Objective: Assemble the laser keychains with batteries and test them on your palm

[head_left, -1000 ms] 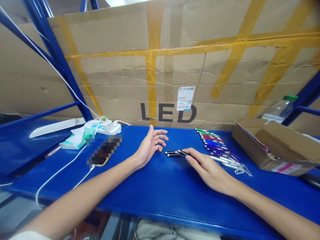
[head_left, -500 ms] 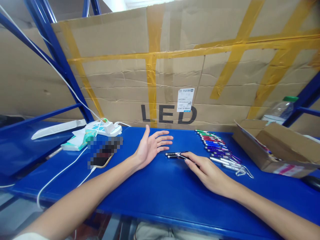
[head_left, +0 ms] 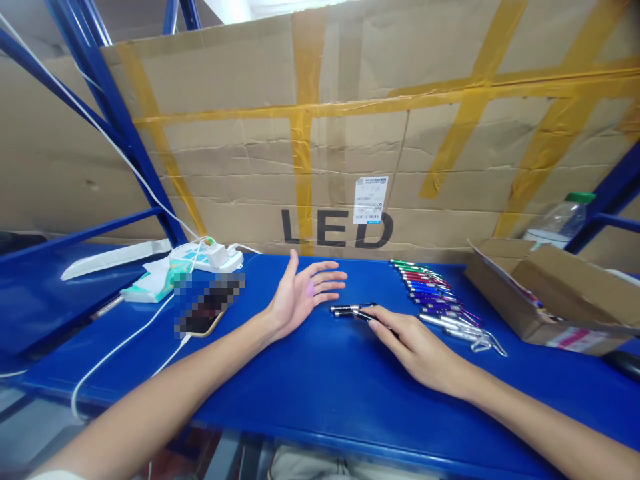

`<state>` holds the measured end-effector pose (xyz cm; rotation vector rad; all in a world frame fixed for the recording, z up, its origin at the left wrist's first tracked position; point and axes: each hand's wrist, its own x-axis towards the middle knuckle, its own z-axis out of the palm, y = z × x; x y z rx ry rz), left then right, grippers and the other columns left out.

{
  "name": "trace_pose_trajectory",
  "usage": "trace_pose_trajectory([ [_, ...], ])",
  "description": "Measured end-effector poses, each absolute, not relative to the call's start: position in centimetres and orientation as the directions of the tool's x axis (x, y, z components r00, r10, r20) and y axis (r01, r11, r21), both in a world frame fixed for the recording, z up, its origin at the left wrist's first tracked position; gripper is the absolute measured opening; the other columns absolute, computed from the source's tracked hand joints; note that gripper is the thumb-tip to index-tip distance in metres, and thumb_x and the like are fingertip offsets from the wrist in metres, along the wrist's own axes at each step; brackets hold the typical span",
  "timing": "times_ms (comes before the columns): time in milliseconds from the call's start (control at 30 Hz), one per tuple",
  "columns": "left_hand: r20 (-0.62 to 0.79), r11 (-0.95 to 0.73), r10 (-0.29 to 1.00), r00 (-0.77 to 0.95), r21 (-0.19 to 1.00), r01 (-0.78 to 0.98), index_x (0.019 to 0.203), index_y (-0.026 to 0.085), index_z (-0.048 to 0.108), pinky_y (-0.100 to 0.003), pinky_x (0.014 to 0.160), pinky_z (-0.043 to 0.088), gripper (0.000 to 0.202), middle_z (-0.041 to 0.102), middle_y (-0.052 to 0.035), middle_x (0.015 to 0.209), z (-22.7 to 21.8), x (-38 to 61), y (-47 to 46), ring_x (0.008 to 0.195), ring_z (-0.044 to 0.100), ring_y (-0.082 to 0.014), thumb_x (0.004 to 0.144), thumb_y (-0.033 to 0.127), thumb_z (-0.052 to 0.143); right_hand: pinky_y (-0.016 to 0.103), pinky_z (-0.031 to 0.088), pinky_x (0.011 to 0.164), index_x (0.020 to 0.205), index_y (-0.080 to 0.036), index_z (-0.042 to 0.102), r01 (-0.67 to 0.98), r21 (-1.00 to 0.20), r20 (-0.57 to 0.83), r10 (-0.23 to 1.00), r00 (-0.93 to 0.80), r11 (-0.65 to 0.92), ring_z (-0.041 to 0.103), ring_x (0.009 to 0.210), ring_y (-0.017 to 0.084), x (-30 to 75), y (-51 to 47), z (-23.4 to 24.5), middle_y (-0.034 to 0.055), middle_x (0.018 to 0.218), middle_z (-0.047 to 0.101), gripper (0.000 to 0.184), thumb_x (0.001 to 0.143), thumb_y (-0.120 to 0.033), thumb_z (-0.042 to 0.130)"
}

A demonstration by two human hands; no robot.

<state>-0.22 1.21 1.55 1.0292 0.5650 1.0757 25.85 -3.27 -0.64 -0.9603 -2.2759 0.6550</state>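
My right hand (head_left: 417,343) is closed around a slim black penlight (head_left: 364,315), its tip pointing left toward my other hand. A faint purple spot of light shows on the palm of my left hand (head_left: 300,297), which is open, palm turned to the right, fingers spread, holding nothing. Just past the held one, more black penlights (head_left: 341,309) lie on the blue table (head_left: 320,380). To the right is a row of coloured penlights (head_left: 427,287) in green, red, blue and purple, with silver ones (head_left: 450,325) at the near end.
An opened cardboard box (head_left: 530,327) stands at the right, with a green-capped bottle (head_left: 565,217) behind it. At the left lie a phone (head_left: 210,307) on a white cable, a tissue pack (head_left: 155,283) and a power strip (head_left: 230,259). A large cardboard sheet (head_left: 240,167) walls the back.
A purple light spot has appeared on my left palm. Both hands have stayed nearly in place, and the black penlight is still in my right hand.
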Motion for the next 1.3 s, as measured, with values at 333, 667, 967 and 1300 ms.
trace_pose_trajectory([
  [333, 0.093, 0.093, 0.913, 0.398, 0.901, -0.423, 0.131, 0.014, 0.074, -0.042, 0.102, 0.057, 0.092, 0.073, -0.0221, 0.139, 1.5, -0.1, 1.2, 0.124, 0.07, -0.0335, 0.1, 0.089, 0.029, 0.039, 0.06, 0.095, 0.14, -0.028, 0.067, 0.482, -0.6, 0.33, 0.746, -0.578, 0.639, 0.077, 0.108, 0.026, 25.7, -3.5, -0.2, 0.0086, 0.131, 0.078, 0.039, 0.116, -0.044, 0.041],
  [667, 0.11, 0.08, 0.91, 0.4, 0.9, -0.428, 0.128, 0.015, 0.074, -0.04, 0.101, 0.057, 0.092, 0.075, -0.0204, 0.134, 2.1, -0.1, 0.8, 0.122, 0.071, -0.0317, 0.1, 0.088, 0.027, 0.035, 0.058, 0.086, 0.138, -0.026, 0.066, 0.484, -0.614, 0.337, 0.761, -0.554, 0.624, 0.076, 0.094, 0.022, 25.7, -3.4, -0.5, 0.0053, 0.115, 0.08, 0.038, 0.117, -0.044, 0.041],
  [967, 0.12, 0.05, 0.915, 0.384, 0.913, -0.404, 0.128, 0.015, 0.074, -0.04, 0.1, 0.057, 0.091, 0.075, -0.0203, 0.135, 2.0, 0.0, 1.1, 0.122, 0.071, -0.032, 0.099, 0.09, 0.03, 0.038, 0.06, 0.09, 0.137, -0.027, 0.063, 0.49, -0.473, 0.348, 0.666, -0.66, 0.733, 0.079, 0.103, 0.025, 26.0, -3.5, -0.9, 0.0081, 0.123, 0.079, 0.032, 0.116, -0.037, 0.041],
  [1300, 0.113, 0.043, 0.931, 0.348, 0.911, -0.41, 0.128, 0.014, 0.072, -0.04, 0.101, 0.056, 0.092, 0.075, -0.0217, 0.136, 1.9, -0.6, 1.7, 0.121, 0.072, -0.0311, 0.1, 0.089, 0.027, 0.04, 0.061, 0.086, 0.148, -0.028, 0.054, 0.547, -0.397, 0.375, 0.675, -0.636, 0.737, 0.08, 0.102, 0.026, 25.8, -2.6, -1.9, 0.0099, 0.128, 0.079, 0.037, 0.118, -0.036, 0.034],
])
